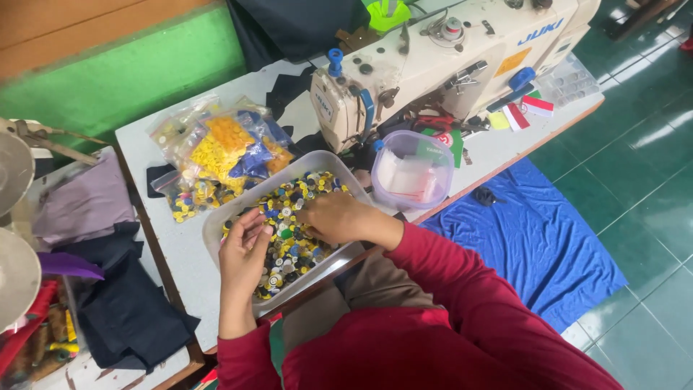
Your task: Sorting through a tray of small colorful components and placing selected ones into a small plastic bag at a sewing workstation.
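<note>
A shallow clear tray full of mixed buttons, mostly yellow, blue, black and white, sits on the white table in front of me. My left hand rests over the tray's near left part, fingers curled together around a few buttons. My right hand lies palm down on the buttons in the middle of the tray, fingers bent into the pile. Both arms wear red sleeves.
Bags of sorted buttons lie behind the tray. A clear plastic tub stands to the right, below a cream sewing machine. Dark and purple cloth is piled at the left. A blue cloth lies on the green tiled floor.
</note>
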